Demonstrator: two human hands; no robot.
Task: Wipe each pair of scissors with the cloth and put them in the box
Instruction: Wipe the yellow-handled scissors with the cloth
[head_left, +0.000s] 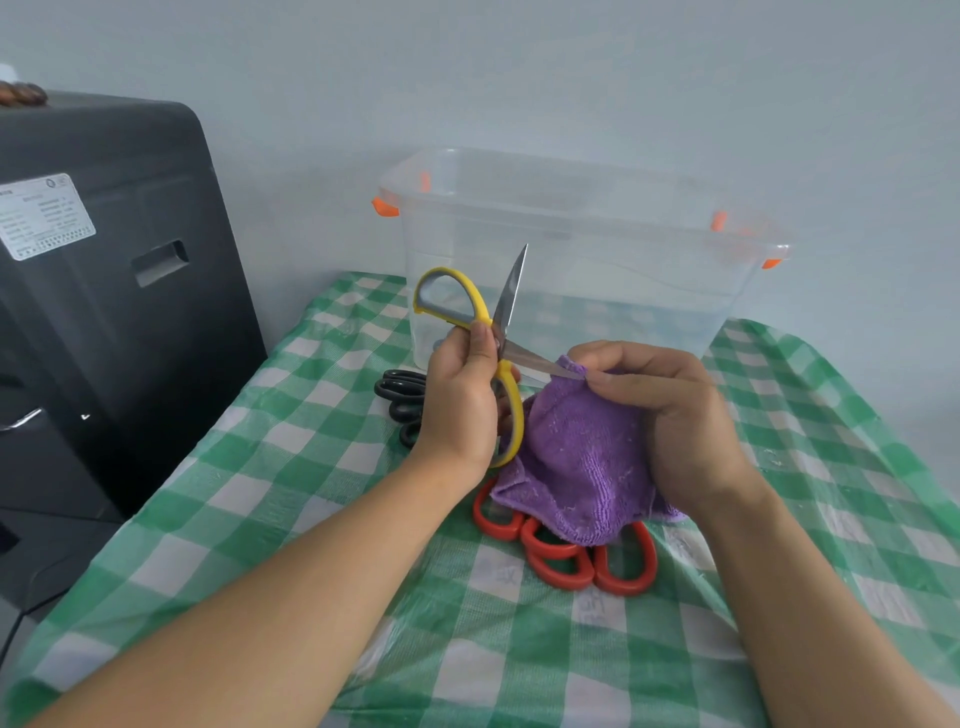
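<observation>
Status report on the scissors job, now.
Left hand grips yellow scissors, blades open. Right hand pinches purple cloth round lower blade tip. Red scissors and black scissors wait on table; nothing blocking box.

Showing bare shiny metal on the blades of the yellow scissors (511, 291), smooth plastic on their handles. Looking fuzzy and matt: the purple cloth (582, 467). Gleaming clear plastic: the box (571, 249). Glossy plastic on the red scissors (571, 564) and black scissors (402, 389).
</observation>
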